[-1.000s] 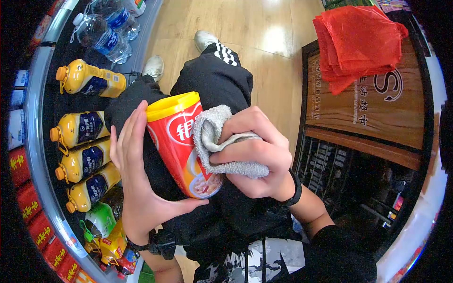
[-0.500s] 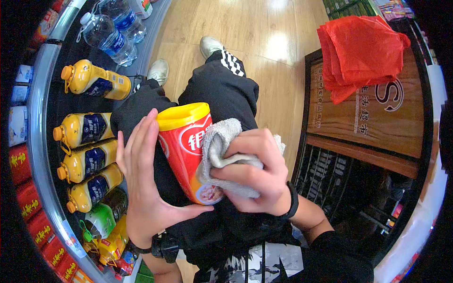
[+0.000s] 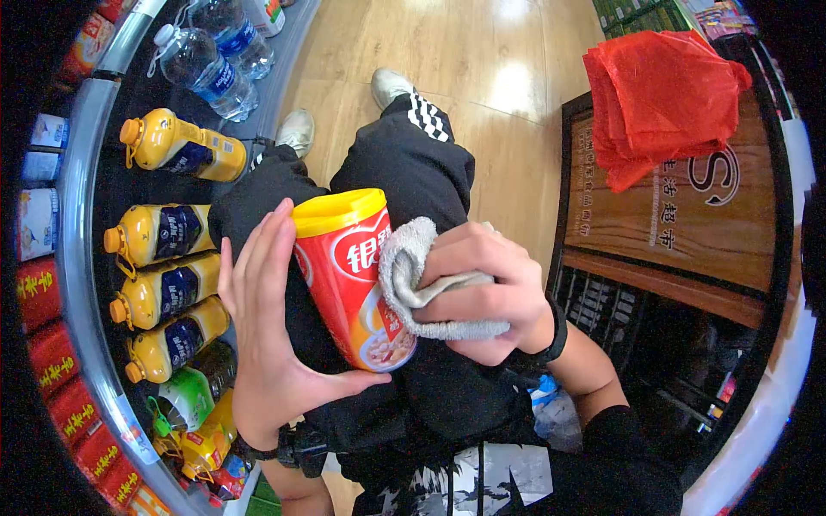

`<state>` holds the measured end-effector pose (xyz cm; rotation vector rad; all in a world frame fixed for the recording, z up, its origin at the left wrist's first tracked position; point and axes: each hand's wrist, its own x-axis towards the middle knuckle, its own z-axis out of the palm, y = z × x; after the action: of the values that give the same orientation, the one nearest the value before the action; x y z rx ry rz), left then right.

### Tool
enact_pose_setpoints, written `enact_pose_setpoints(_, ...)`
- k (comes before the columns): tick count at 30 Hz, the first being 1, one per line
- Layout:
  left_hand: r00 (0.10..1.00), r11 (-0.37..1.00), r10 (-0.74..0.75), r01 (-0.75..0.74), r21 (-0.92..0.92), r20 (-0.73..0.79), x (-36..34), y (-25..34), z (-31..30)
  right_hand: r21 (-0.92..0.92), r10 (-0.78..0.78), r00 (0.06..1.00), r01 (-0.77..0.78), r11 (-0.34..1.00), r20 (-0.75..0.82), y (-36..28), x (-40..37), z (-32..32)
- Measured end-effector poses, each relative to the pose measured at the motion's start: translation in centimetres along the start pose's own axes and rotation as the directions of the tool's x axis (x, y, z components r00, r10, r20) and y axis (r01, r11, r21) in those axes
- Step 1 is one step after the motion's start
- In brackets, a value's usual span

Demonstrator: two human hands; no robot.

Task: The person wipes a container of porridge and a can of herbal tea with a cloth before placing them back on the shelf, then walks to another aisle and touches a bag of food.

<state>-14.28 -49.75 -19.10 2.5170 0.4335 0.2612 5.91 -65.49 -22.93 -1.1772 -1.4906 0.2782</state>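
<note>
My left hand point(image 3: 271, 318) grips a red can point(image 3: 340, 288) with a yellow lid, the thumb under its base and the fingers up along its left side near the lid. White characters in a heart shape and a picture of food show on its front. The can is tilted, held above my lap. In my right hand point(image 3: 495, 297) is a bunched grey-white cloth point(image 3: 409, 279), pressed against or very close to the can's right side. The fingers are wrapped in the cloth's folds.
On the left shelf stand several orange juice bottles point(image 3: 168, 288) and clear water bottles point(image 3: 206, 73). Red boxes point(image 3: 73, 413) line the far left. Red plastic bags point(image 3: 662, 99) lie on a wooden counter point(image 3: 714, 232) at right. My legs and shoes are over the wooden floor point(image 3: 447, 43).
My right hand with the cloth has shifted right and slightly up along the can, baring more of the food picture near its bottom. My left hand keeps its hold on the can.
</note>
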Motion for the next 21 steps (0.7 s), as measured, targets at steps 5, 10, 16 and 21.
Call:
enact_pose_setpoints(5,1.000,1.000,0.006,-0.006,0.010,-0.009,0.1,0.1,0.0,-0.025,-0.011,1.000,0.012,1.000,0.004,0.0,0.0,0.4)
enact_pose_setpoints(10,1.000,1.000,-0.006,0.006,0.002,0.003,0.0,0.1,-0.1,-0.086,0.045,0.995,-0.052,0.995,-0.089,-0.7,-0.2,1.3)
enact_pose_setpoints(16,0.998,1.000,0.014,-0.015,-0.025,-0.055,0.2,0.3,0.0,-0.137,0.151,0.975,-0.174,0.975,-0.165,-2.1,-0.1,2.1)
enact_pose_setpoints(21,1.000,1.000,0.015,-0.015,0.004,-0.027,0.0,0.1,0.0,-0.188,0.266,0.943,-0.304,0.934,-0.201,-3.5,0.6,2.8)
